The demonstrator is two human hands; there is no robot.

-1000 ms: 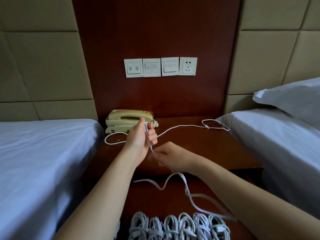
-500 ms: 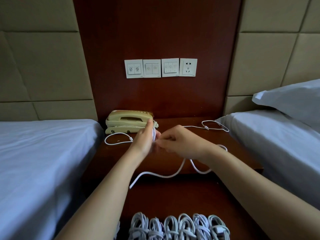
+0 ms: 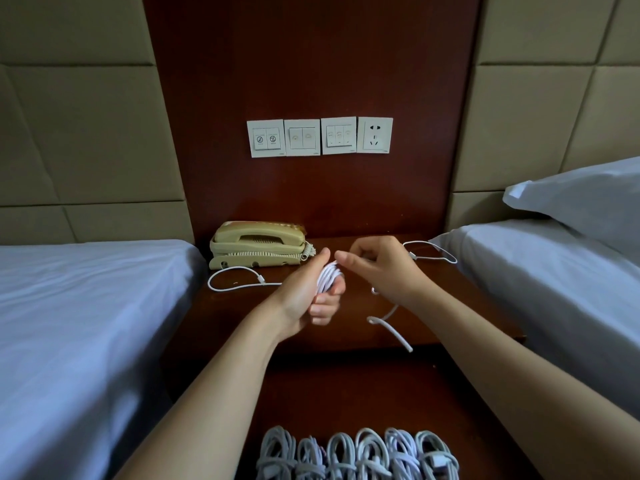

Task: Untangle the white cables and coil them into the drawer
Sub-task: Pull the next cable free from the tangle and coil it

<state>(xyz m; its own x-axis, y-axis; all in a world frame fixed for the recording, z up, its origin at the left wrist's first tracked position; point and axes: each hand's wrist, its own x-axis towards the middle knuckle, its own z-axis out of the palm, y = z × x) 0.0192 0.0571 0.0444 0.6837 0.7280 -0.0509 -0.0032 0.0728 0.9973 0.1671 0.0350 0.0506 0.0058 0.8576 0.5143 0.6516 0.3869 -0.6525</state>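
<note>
View over a dark wooden bench [image 3: 450, 323] standing between two beds.

(a) The left hand [image 3: 304, 292] is raised above the middle of the bench, fingers curled and gripping a white cable [image 3: 329, 277] wound into several tight loops across its palm.

(b) The right hand [image 3: 381, 268] sits just beside the left, index finger stretched toward the loops and the other fingers curled, pinching a strand of the same cable. The free tail [image 3: 391, 327] drops below this hand and ends over the front edge of the bench.

(c) A loose cable [image 3: 235, 282] lies curved on the left side of the bench, just in front of a beige telephone [image 3: 259, 244] at the rear left corner.

(d) Another loose cable [image 3: 429, 251] lies looped at the rear right corner, against the right bed [image 3: 554, 289].

(e) The open drawer [image 3: 346, 393] extends below the front edge; a row of coiled bundles [image 3: 356, 452] stands side by side at its near end.

(f) Switch plates [image 3: 320, 136] are fixed to the wood panel above. The left bed [image 3: 86, 306] borders the bench's left edge, and a pillow [image 3: 581, 199] rests on the right bed.
</note>
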